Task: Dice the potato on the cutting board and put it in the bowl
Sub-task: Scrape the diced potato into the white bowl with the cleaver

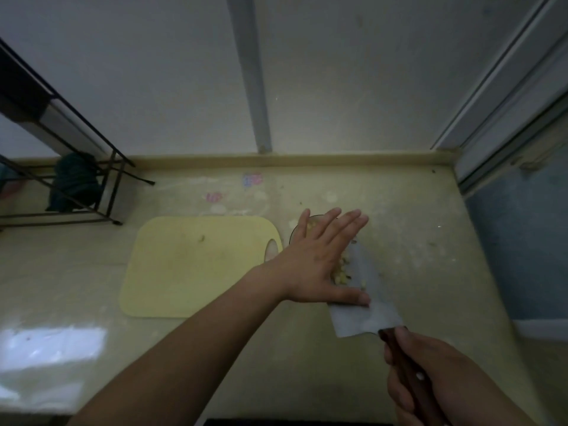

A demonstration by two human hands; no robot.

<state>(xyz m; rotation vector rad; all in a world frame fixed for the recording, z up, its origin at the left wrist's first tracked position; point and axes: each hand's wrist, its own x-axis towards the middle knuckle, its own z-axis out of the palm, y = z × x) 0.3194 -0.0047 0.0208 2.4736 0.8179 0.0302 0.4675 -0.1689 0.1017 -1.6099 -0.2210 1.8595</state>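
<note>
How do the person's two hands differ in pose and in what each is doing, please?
The left hand is flat with straight, spread fingers, while the right hand is curled. The left hand rests on the cleaver blade against the diced potato; the right hand grips the wooden handle. The left hand partly covers the bowl; the right hand is nearer the camera. Both touch the same cleaver.

The scene is dimly lit and rendered soft and grainy. Glare is seen on the counter (52,348) at lower left. Straight lines are bent at the edges.
</note>
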